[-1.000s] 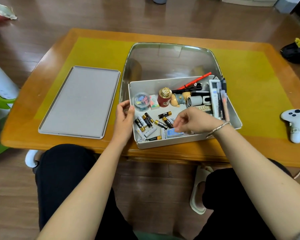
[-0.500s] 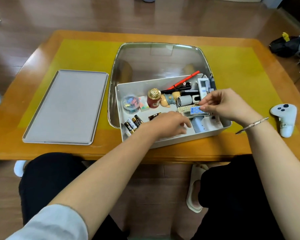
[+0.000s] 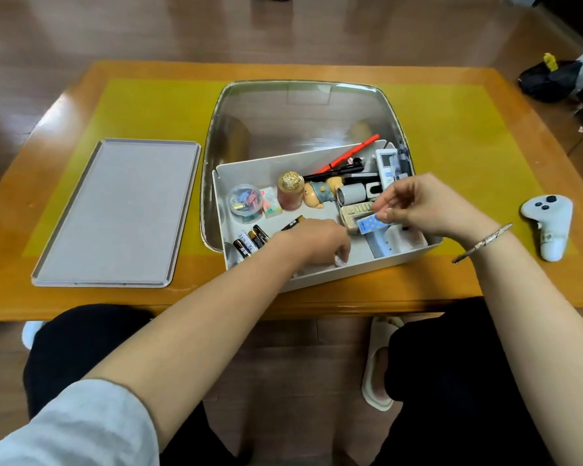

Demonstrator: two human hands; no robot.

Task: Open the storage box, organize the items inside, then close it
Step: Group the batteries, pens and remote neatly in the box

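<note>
A grey storage box [image 3: 320,163] sits open at the near centre of the wooden surface [image 3: 485,284], its lid [image 3: 115,213] lying flat at 9 o'clock from it, well apart. The box is shallow, pale and straight-walled, resting partly inside a larger clear tub [image 3: 303,105] that extends toward 12 o'clock. Inside it, at the 9 o'clock end, stand a clear round pot of coloured clips [image 3: 244,203], a small eraser [image 3: 270,206] and a gold-capped bottle [image 3: 290,191]; a doll figure [image 3: 320,195] lies beside the bottle. Loose batteries [image 3: 253,240] lie along the near wall. A red pen [image 3: 349,156], dark pens and a white remote [image 3: 386,166] crowd the 2 o'clock corner.

The left hand [image 3: 317,240] reaches down into the box floor with fingers curled; whether its grip has hold of anything cannot be told. The right hand [image 3: 424,206] hovers over the 3 o'clock end, thumb and fingertips pinching a small blue dotted card [image 3: 371,225]. A bracelet [image 3: 482,243] circles the right wrist. A white game controller [image 3: 549,223] lies on the surface at 3 o'clock from the box.
</note>
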